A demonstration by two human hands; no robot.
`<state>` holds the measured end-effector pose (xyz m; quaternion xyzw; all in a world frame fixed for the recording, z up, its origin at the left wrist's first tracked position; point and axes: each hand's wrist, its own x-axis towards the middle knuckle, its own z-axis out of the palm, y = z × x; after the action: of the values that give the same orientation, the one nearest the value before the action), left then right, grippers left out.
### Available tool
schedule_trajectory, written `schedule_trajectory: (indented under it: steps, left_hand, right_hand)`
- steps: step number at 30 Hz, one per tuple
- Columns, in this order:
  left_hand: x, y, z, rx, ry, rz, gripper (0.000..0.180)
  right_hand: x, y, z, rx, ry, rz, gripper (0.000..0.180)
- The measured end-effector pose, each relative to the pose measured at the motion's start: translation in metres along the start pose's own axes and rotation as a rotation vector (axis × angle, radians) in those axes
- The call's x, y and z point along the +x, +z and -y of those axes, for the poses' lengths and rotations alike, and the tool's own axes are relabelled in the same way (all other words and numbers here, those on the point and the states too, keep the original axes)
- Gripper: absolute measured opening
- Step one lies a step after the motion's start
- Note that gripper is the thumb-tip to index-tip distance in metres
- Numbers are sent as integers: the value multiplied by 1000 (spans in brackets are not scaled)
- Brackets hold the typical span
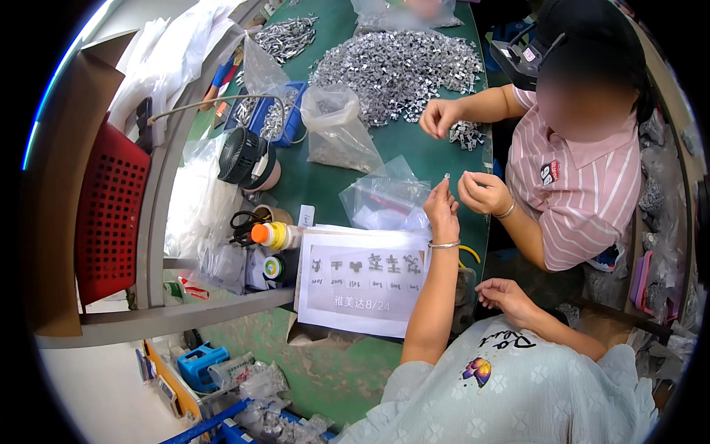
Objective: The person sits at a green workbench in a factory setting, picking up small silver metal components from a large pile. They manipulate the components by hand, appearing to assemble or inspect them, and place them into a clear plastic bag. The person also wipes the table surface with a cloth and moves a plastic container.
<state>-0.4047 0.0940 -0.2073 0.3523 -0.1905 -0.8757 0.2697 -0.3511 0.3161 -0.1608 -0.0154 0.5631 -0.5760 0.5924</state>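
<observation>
My left hand (441,211), a bangle at its wrist, is raised over the table's right side. Its fingertips pinch a small metal piece (447,176). Lower down, close to my body, my right hand (506,300) is closed with thumb and fingers curled together; whatever they may hold is too small to make out. Just right of my left fingertips is a co-worker's braceleted hand (484,196), its fingers bent. The co-worker's other hand (441,117) hangs by a small heap of metal parts (467,135) at the table edge.
A large pile of metal clips (396,70) covers the far table. Nearer lie a bag of parts (336,129), clear plastic bags (384,196) and a printed sheet (362,281). Left are a blue bin (294,118), a small fan (248,159), an orange-capped bottle (277,235) and a red basket (115,214).
</observation>
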Motion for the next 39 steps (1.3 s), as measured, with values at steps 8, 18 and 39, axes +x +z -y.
schedule_trajectory:
  steps: [8, 18, 39]
  left_hand:
    - [0, 1, -2, -181, -95, 76, 8]
    - [23, -18, 21, -260, -60, 111, 5]
    - [40, 7, 19, -314, -51, 216, 56]
  right_hand:
    - [1, -2, 1, -2, 4, 5, 16]
    - [3, -10, -8, 1, 13, -5, 17]
    - [4, -25, -6, -1, 20, -75, 15]
